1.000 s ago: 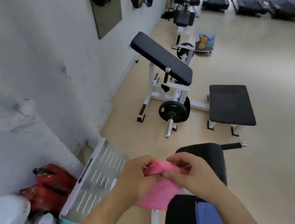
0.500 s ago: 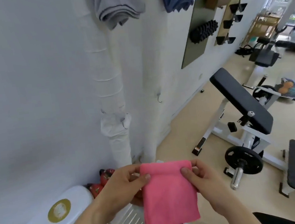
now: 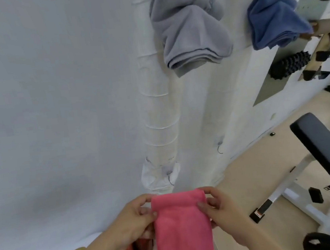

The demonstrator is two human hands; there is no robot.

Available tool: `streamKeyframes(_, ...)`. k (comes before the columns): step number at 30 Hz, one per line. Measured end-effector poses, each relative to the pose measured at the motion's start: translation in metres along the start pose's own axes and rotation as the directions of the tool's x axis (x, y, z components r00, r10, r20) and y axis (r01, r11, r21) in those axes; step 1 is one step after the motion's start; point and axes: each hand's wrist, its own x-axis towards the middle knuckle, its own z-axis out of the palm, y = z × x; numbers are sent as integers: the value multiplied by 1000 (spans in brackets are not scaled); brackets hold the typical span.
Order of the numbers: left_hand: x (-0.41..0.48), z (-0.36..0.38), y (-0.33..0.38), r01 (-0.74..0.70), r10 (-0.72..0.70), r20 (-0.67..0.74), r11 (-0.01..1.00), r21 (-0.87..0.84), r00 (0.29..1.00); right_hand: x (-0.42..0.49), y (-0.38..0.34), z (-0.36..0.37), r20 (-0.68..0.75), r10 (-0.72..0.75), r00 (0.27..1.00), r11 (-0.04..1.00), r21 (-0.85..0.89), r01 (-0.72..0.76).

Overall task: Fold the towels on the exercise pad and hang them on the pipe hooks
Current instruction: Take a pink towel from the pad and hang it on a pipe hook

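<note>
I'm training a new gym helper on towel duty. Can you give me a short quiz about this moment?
1. Pick one: what colour is the folded towel that the left hand and right hand pinch near its top edge? A white, B pink, C green.
2. True or false: the folded towel already hangs on a hook.
3. Fill in: higher up, a grey towel hangs, and to its right a ____ one.

Key: 1 B. 2 false, both hands hold it in the air, low in front of the pipes. 3 blue, the blue towel.
</note>
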Motion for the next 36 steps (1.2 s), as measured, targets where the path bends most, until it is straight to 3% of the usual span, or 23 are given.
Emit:
streamKeyframes(5,52,11,0,38,-57,-204,995,-93,977,74,-1,-31,130,24,991,997,-79,-14)
streamKeyframes(12,112,18,-8,9,-137,-333,934,-358,933,160,7,-37,69,-27,997,996,-84,33)
streamKeyframes(20,158,16,-27,-18,-178,-444,915,-404,878,217,11,-26,-54,-16,998,998,-61,13)
streamKeyframes(27,162,40,-40,-88,-35,-623,982,-166,781,214,24,-16,-45,17,999,999,-40,-19)
streamKeyframes(29,168,43,-45,-86,-14,-660,989,-119,751,207,30,-11,-34,-124,992,948,-299,109)
streamKeyframes(31,175,46,-53,-88,22,-695,994,-59,718,204,41,-8,-31,-281,959,791,-574,212)
streamKeyframes(33,181,51,-62,-76,62,-727,997,13,684,201,49,-2,-53,-344,938,704,-675,220)
streamKeyframes(36,186,55,-73,-66,102,-751,995,78,653,201,60,9,-71,-386,920,706,-665,244)
